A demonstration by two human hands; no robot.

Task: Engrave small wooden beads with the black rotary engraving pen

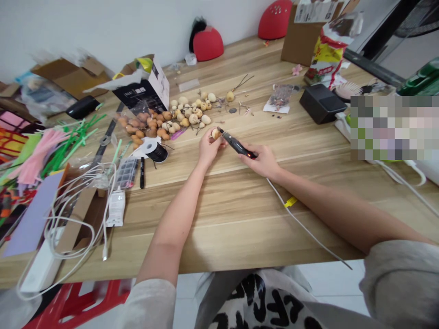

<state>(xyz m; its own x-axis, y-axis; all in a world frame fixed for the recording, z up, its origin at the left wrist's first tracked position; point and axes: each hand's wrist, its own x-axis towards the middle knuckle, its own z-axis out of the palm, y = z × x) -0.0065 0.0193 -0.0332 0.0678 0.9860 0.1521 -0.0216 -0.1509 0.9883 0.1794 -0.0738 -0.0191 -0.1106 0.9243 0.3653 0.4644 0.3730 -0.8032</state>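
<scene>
My left hand (208, 148) pinches a small pale round piece (216, 133) that looks like a small dried gourd. In my right hand (262, 161) is a slim dark rotary tool (236, 145) with a small lit red display. The tool's tip meets or nearly meets the gourd; I cannot tell which. A white cable (295, 219) with a yellow tag (291, 202) trails from below my right hand toward the table's front edge. Beyond my left hand lie several similar pale gourds (194, 119), some with faces drawn on, and a heap of brown ones (151, 123).
To the left are a spool of black cord (157, 151), a black marker (142, 173), a compartment box (126, 173), tangled white cables (78, 224) and pipe cleaners (37, 155). A black box (322, 104) and a small plastic bag (278, 98) stand at the right.
</scene>
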